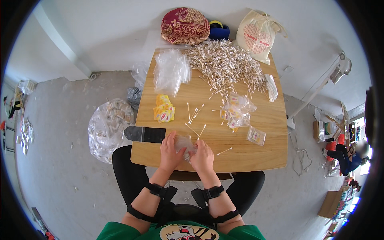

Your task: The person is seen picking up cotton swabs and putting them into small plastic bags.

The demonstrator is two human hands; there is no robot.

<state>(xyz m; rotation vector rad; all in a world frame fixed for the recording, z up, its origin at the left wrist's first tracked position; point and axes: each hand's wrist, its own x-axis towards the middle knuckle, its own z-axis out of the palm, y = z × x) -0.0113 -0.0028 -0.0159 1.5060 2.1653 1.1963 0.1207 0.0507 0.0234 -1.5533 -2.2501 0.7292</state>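
Note:
A small clear plastic bag (pixel 184 143) is between my hands near the table's front edge. My left hand (pixel 170 154) grips its left side, thumb toward the middle. My right hand (pixel 203 157) closes on its right side; what lies under those fingers is partly hidden. Two cotton swabs (pixel 203 131) lie just beyond my fingertips, and another swab (pixel 225 151) rests right of my right hand. A flat black strip with a greyish end (pixel 154 135) lies against my left fingers. Several loose swabs (pixel 195 113) are farther up the table.
A big heap of cotton swabs (pixel 228 64) covers the far side. Clear bags (pixel 172 70) and yellow cards (pixel 164 110) lie left, filled bags (pixel 238 110) right. Behind stand a red patterned cushion-like bundle (pixel 185 26), a tape dispenser (pixel 219 32) and a cloth bag (pixel 258 36).

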